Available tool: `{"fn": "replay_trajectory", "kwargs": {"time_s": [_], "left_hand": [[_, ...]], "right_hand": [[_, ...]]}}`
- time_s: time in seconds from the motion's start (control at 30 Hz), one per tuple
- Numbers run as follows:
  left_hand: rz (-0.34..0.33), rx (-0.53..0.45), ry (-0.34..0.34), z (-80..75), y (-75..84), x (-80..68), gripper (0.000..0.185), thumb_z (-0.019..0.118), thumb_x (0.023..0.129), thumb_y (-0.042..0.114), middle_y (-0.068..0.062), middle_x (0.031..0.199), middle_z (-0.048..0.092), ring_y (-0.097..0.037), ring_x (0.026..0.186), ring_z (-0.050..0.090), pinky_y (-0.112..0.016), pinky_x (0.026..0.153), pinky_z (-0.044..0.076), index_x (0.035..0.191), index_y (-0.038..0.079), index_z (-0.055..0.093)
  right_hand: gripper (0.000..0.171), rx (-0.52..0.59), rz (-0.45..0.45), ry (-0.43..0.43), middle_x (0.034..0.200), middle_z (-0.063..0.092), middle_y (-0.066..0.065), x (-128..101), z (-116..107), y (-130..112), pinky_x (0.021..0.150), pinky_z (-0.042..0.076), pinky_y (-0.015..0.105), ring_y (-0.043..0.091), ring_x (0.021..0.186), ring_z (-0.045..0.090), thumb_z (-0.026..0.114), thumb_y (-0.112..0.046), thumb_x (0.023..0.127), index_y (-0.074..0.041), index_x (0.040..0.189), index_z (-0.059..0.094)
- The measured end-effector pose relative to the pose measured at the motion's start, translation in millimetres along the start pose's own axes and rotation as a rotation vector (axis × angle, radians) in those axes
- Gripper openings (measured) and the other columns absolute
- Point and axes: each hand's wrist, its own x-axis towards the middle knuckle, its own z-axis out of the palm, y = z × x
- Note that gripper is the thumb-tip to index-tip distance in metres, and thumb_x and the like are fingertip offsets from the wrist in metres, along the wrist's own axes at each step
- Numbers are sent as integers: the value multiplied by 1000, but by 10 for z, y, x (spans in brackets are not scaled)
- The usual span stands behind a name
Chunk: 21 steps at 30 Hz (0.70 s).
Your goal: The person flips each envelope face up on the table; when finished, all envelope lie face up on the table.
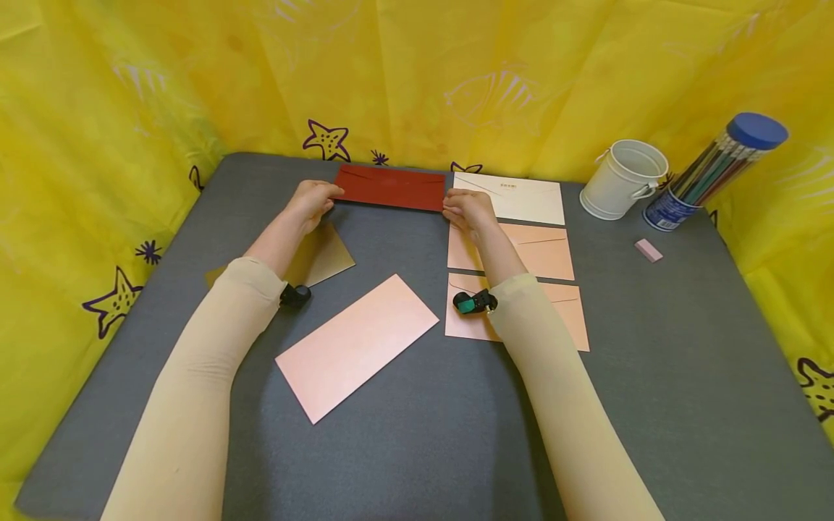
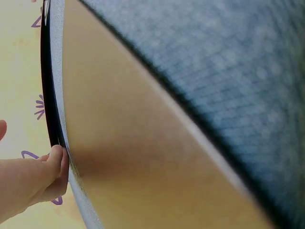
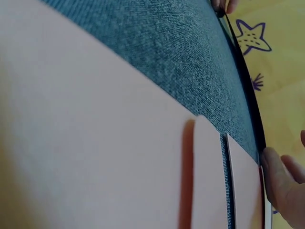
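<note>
I have both hands on the red envelope (image 1: 392,187), which lies flat near the top centre of the head frame, at the back edge of the grey worktop (image 1: 404,434). My left hand (image 1: 311,202) pinches its left end with curled fingers, and my right hand (image 1: 468,210) grips the right end the same way.

As I judge it, the sorting looks partly done. A column already stands to the right of centre: a cream envelope (image 1: 521,199) at top, then two pink envelopes (image 1: 544,250) below it, the lower one partly under my right sleeve. The red one sits just beside the cream one, level with it, so it may be starting a second column. Still loose are a large pink envelope (image 1: 355,346), lying askew at lower centre, and a gold envelope (image 1: 322,255) under my left forearm.

The head view alone shows the layout, plus the white bucket (image 1: 624,179), pencil tube (image 1: 713,170) and eraser (image 1: 648,250) at upper right. The left wrist view, very close, shows my fingertips (image 2: 57,167) at the envelope's thin dark edge, with the gold sheet filling the frame. The right wrist view shows the narrow gaps between the column's envelopes and my fingers (image 3: 281,183) on the red edge.
</note>
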Motion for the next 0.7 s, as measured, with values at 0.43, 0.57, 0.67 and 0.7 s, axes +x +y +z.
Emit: {"fn": "replay_trajectory", "kwargs": {"time_s": [0.43, 0.57, 0.67, 0.7], "left_hand": [[11, 93, 8, -1, -1, -69, 63, 54, 97, 16, -8, 165, 23, -22, 150, 27, -33, 123, 29, 154, 5, 30], [14, 133, -3, -18, 0, -97, 62, 54, 97, 17, -8, 164, 24, -22, 150, 28, -35, 123, 29, 154, 7, 32], [38, 195, -14, -46, -11, -143, 62, 57, 96, 17, -11, 163, 28, -25, 149, 31, -38, 123, 28, 153, 7, 34], [50, 230, -19, -58, -17, -163, 63, 58, 96, 18, -11, 162, 29, -26, 148, 32, -40, 124, 28, 153, 7, 34]], "right_hand": [[48, -51, -36, -19, 145, 54, 16, -19, 16, 0, 110, 47, 32, 22, 119, 59, 58, 5, 92, 0, 139, 54], [46, -80, -81, 6, 140, 56, 16, -17, 43, 12, 110, 48, 34, 14, 97, 61, 59, 5, 91, -1, 136, 57], [44, -113, -110, 18, 133, 58, 16, -30, 66, 14, 108, 49, 37, 13, 89, 61, 61, 5, 90, -1, 134, 59], [44, -122, -114, 14, 132, 58, 16, -40, 73, 13, 108, 49, 37, 14, 90, 62, 61, 5, 90, -1, 134, 59]]}}
